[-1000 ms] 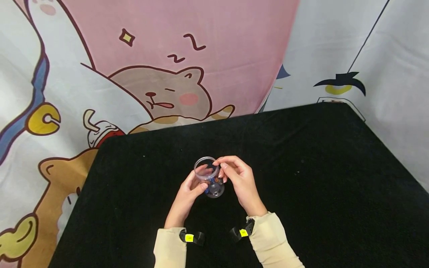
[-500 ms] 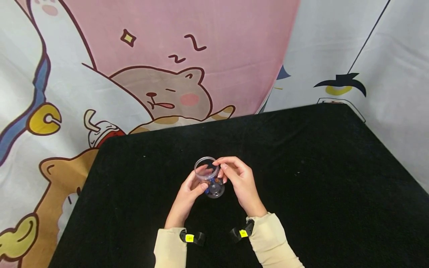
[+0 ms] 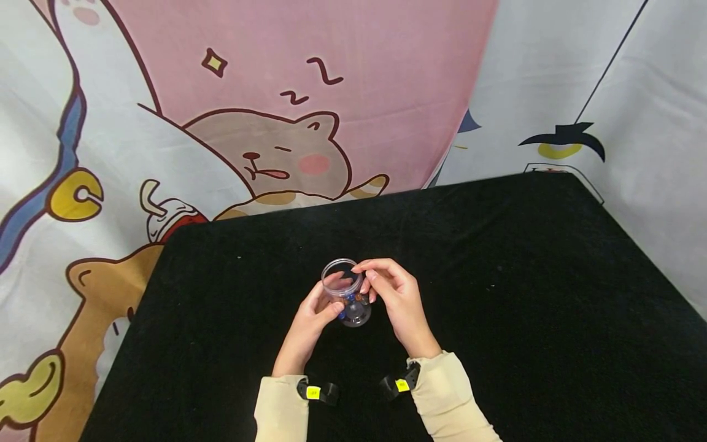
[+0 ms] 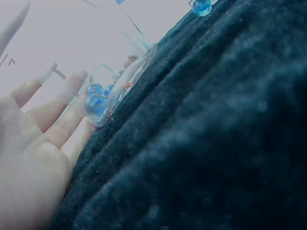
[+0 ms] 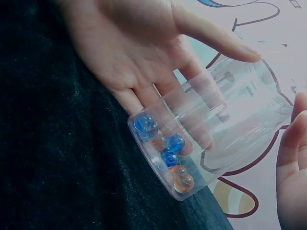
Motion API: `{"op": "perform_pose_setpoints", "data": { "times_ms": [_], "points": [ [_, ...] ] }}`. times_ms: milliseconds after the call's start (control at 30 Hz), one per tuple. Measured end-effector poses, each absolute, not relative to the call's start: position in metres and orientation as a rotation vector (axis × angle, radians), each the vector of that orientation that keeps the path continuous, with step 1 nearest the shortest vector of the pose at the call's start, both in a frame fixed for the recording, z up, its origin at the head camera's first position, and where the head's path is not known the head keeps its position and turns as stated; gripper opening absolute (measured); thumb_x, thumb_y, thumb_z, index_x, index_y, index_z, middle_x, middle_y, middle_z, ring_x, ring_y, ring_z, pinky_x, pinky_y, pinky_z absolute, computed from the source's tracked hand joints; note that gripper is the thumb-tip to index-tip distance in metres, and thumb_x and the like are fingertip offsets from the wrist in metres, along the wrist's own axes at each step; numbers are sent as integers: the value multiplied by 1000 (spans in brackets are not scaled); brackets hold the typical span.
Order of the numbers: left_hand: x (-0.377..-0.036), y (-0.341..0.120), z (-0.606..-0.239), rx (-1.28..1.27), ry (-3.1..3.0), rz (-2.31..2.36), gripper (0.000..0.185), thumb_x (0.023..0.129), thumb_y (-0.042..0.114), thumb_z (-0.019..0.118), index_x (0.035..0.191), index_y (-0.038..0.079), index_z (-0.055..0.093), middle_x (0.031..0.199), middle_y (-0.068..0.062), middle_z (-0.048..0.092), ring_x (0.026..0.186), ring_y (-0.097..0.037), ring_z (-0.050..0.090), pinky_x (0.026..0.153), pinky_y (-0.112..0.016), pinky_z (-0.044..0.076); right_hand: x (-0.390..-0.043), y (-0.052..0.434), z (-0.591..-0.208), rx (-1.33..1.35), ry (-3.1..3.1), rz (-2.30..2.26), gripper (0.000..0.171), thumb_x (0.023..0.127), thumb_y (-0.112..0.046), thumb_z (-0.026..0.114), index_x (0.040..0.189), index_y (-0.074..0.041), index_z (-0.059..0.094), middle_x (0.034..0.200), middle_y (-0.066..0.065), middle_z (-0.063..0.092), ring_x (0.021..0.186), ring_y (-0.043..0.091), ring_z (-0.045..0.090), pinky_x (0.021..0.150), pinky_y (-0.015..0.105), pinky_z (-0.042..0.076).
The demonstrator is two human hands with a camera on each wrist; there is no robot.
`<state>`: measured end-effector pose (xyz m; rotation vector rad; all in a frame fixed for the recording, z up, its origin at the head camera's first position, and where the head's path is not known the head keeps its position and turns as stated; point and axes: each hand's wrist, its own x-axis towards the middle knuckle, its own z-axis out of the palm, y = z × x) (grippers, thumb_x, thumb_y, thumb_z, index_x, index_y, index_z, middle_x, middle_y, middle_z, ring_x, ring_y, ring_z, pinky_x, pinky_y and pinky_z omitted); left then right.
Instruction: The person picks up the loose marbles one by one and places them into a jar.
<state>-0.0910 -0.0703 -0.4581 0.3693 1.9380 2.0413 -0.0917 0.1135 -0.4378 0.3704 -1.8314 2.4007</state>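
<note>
While the clear plastic cup (image 3: 346, 293) stands on the black worktop (image 3: 497, 319) between both hands, the left hand (image 3: 310, 310) cups its side with fingers (image 5: 158, 96) lying fairly straight along the wall and the thumb reaching over toward the rim, a steadying grip rather than a tight one. The right hand (image 3: 393, 296) sits just beside the rim with its fingertips drawn together at the mouth of the cup; whether they pinch anything there I cannot tell (nothing shows between them).

As a judgement, the filling looks well along: marbles (image 5: 165, 155) already lie at the bottom of the cup. In the right wrist view I count about five, three blue and two orange-red, though the curved plastic may hide another. One more blue marble (image 4: 201, 6) lies loose on the worktop, seen only at the top edge of the left wrist view, well apart from the cup. So one cup, five or so marbles inside, and at least one outside.
</note>
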Motion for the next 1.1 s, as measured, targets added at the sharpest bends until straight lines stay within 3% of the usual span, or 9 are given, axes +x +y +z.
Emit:
{"op": "perform_pose_setpoints", "data": {
  "times_ms": [367, 533, 767, 967, 1100],
  "points": [
    [-91, -71, -459, 378, 1942, 2047, 45, 91, 10, 47, 135, 9, 35, 131, -11, 45, 118, -21, 45, 96, -45, 34, -91, 113, -439, 377, -1827, 2387, 18, 92, -17, 49, 104, -9, 59, 105, 10, 60, 75, 30, 53, 58, 41, 46],
    [-91, -71, -460, 388, 1940, 2051, 46, 91, 9, 47, 135, 9, 34, 132, -11, 44, 118, -21, 44, 96, -45, 34, -92, 112, -440, 379, -1828, 2375, 17, 92, -16, 49, 103, -9, 60, 105, 10, 60, 74, 31, 53, 57, 39, 46],
    [-91, -71, -459, 385, 1933, 2054, 46, 92, 10, 47, 135, 9, 34, 132, -12, 44, 119, -21, 44, 97, -47, 32, -92, 111, -440, 340, -1857, 2377, 16, 89, -16, 54, 103, -10, 60, 106, 8, 59, 78, 43, 49, 58, 31, 47],
    [-91, -70, -460, 391, 1928, 2070, 45, 92, 8, 46, 135, 8, 34, 131, -11, 45, 120, -21, 42, 97, -48, 31, -92, 111, -439, 314, -1970, 2313, 16, 86, -20, 60, 101, -17, 62, 107, 2, 59, 81, 29, 55, 63, 45, 47],
    [-90, -70, -460, 381, 1941, 2063, 45, 92, 9, 46, 135, 9, 34, 131, -9, 45, 120, -21, 42, 97, -48, 31, -92, 111, -440, 323, -1984, 2304, 16, 85, -20, 60, 101, -18, 62, 107, 2, 59, 80, 25, 56, 63, 47, 47]
  ]
}}
